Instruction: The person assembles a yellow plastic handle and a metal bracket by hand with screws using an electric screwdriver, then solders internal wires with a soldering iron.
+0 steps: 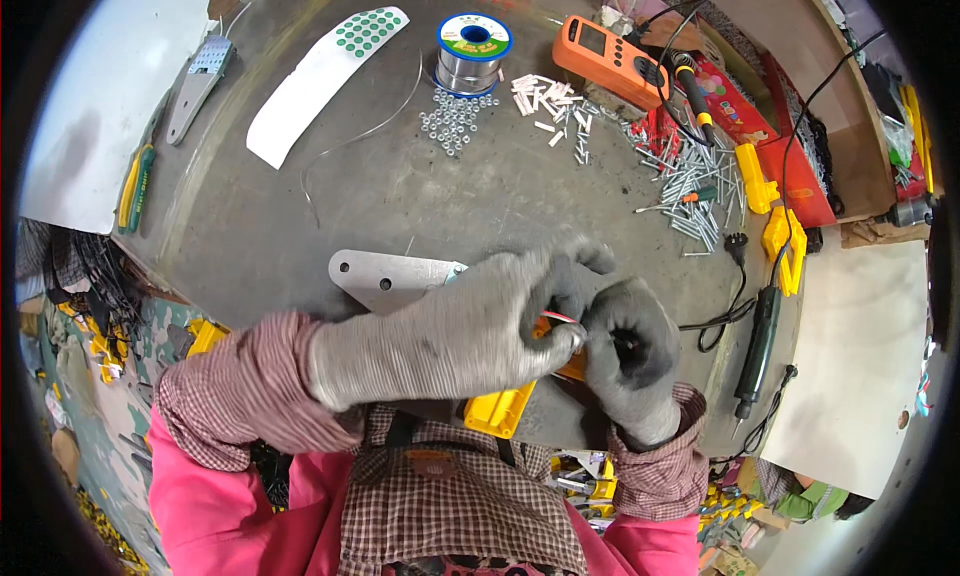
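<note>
Both hands wear grey gloves and meet over the near part of the table. My left hand (505, 311) is closed, with a thin red and white wire (560, 318) showing at its thumb. Right beside it, my right hand (635, 346) is curled shut; what its fingers hold is hidden. Below the hands lies a yellow plastic housing (500, 411), partly covered by them. A flat grey metal plate (390, 278) with holes reaches out from behind my left hand, a small bolt (455, 271) at its covered end.
Beyond the hands are a solder spool (470, 61), small nuts (455, 124), white sleeves (550, 101) and a heap of screws (700, 191). An orange multimeter (610, 61) stands at the back. A black electric screwdriver (760, 346) and its cable lie right; two screwdrivers (137, 188) lie left.
</note>
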Available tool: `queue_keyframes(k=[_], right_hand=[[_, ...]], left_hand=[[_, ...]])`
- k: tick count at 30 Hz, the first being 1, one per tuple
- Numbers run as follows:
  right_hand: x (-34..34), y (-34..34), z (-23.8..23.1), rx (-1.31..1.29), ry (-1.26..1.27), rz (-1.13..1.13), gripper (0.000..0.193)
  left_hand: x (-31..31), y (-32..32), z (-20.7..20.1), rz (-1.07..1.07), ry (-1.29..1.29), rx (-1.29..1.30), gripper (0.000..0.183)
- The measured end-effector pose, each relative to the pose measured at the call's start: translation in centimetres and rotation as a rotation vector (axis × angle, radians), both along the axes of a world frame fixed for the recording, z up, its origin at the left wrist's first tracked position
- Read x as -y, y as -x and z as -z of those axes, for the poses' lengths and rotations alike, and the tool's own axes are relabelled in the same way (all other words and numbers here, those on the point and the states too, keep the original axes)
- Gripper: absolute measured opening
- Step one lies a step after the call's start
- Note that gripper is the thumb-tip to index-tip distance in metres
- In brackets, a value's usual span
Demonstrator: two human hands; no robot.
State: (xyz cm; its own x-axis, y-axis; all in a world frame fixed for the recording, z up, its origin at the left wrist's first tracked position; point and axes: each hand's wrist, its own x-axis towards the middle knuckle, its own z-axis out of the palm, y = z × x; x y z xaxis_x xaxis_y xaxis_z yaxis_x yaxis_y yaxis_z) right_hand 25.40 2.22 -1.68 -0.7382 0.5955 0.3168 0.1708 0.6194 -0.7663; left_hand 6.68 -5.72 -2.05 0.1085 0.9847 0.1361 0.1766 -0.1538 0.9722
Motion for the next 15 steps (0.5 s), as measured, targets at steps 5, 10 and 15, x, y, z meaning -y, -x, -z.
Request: queue_keyframes(k=[5, 10, 15], right_hand=[[1.1, -0.8, -0.5, 0.076, -0.248, 0.073, 0.014], [1.7, 0.0, -1.2, 0.159, 0.211, 0.270, 0.018], [2.5, -0.9, -2.1, 0.246, -0.162, 0.199, 0.020]], left_hand=[[-0.4, -0.5, 0.5, 0.049, 0.168, 0.399, 0.024], [-0.8, -1.3, -0.2, -0.081, -0.553, -0.512, 0.050], [-1.1, -1.9, 0.5, -0.133, -0.212, -0.114, 0.053]])
